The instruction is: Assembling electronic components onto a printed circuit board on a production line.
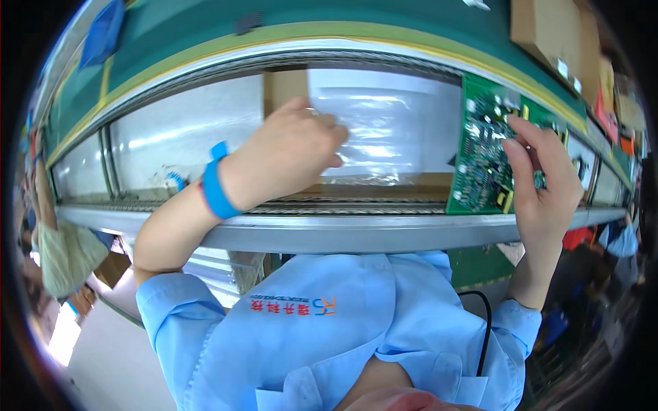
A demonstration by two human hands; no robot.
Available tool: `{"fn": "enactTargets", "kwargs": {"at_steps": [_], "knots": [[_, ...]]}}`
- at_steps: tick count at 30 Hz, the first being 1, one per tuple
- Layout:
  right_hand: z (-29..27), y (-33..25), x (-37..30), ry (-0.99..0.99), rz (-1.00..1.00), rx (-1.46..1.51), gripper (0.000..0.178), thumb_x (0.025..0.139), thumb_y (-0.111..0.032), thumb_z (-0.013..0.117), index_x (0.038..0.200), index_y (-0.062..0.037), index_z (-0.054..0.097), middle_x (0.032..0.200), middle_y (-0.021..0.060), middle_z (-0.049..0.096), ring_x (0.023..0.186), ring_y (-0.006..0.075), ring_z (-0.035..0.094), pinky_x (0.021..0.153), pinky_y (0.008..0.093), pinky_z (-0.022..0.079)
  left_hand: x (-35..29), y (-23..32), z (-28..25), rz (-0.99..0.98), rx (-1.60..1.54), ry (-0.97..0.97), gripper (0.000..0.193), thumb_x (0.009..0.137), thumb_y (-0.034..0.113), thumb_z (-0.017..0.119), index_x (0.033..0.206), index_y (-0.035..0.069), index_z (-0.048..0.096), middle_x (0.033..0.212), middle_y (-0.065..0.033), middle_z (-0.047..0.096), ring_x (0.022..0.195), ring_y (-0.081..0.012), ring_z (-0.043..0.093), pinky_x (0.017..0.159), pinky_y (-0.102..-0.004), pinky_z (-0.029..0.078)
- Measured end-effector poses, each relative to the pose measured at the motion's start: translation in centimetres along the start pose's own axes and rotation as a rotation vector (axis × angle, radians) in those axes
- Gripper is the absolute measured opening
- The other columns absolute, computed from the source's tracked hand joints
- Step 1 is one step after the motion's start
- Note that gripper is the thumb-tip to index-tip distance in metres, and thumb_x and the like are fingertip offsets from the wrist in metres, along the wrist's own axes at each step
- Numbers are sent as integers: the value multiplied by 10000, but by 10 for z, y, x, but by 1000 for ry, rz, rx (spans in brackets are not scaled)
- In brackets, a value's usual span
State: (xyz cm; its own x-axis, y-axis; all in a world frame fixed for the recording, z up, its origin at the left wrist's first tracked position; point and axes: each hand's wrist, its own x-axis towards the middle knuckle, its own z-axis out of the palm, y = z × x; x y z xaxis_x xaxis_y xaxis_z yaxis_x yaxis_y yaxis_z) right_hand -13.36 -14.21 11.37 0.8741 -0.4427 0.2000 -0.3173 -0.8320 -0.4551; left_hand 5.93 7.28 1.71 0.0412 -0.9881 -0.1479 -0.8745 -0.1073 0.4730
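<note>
My left hand (291, 151), with a blue band (217, 185) at its wrist, hangs over the left part of an open cardboard box (284, 92). Its fingers are curled together; what they hold, if anything, is hidden. Clear plastic wrap (377, 133) lies in the box, beside those fingers. On the right, a green circuit board (473, 188) full of small components lies across the conveyor rails. My right hand (548, 178) is over the board's right half, thumb and index fingertips a little apart, with nothing visible between them. Its other fingers are bent and partly hidden.
The conveyor's near metal rail (356, 233) runs between my body and the box. Beyond the far rail is a green surface (411, 34) with a blue bin (103, 34) at far left and cardboard boxes (548, 38) at far right. Another person's sleeve (68, 257) shows at left.
</note>
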Motion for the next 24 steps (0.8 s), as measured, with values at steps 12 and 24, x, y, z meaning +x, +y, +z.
{"fn": "enactTargets", "kwargs": {"at_steps": [12, 24], "knots": [[121, -70, 142, -352, -298, 204, 331, 830, -172, 717, 1145, -99, 645, 821, 22, 586, 650, 137, 534, 627, 283, 458, 16, 1, 12, 36, 162, 34, 181, 789, 222, 723, 816, 53, 663, 755, -89, 662, 759, -246, 660, 790, -363, 437], [87, -24, 135, -256, -484, 12, 228, 840, -160, 686, 1065, -123, 680, 863, 46, 636, 731, 204, 636, 667, 338, 498, 20, 0, 16, 39, 158, 76, 159, 767, 187, 723, 801, 44, 662, 747, -100, 654, 737, -253, 653, 793, -368, 436]]}}
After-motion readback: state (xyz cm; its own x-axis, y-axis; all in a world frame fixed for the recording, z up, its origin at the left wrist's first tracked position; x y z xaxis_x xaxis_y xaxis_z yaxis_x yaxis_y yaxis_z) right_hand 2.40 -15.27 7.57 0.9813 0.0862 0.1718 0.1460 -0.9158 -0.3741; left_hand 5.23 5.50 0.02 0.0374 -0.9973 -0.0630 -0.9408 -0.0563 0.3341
